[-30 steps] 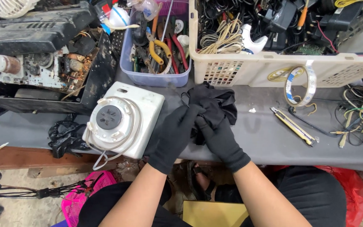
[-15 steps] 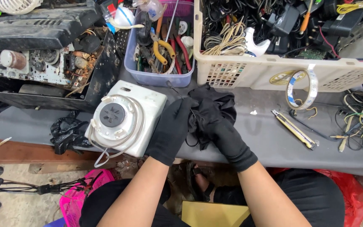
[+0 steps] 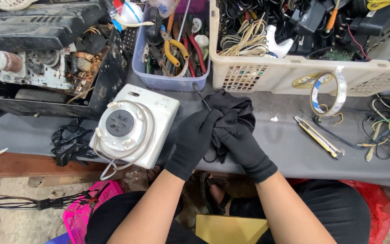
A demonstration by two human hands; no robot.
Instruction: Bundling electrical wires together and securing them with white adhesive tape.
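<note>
Now, at the grey bench (image 3: 290, 144), I am working with both gloved hands on a crumpled black cloth (image 3: 233, 110) lying just beside a white instant camera (image 3: 136, 126). My left hand (image 3: 195, 140) is curling its fingers (image 3: 208, 118) onto the cloth's near edge, while my right hand (image 3: 242, 147) is pinching a fold of it. Behind the cloth, a blue tool bin (image 3: 167, 81) and a cream basket (image 3: 258, 77) of cables are standing side by side.
</note>
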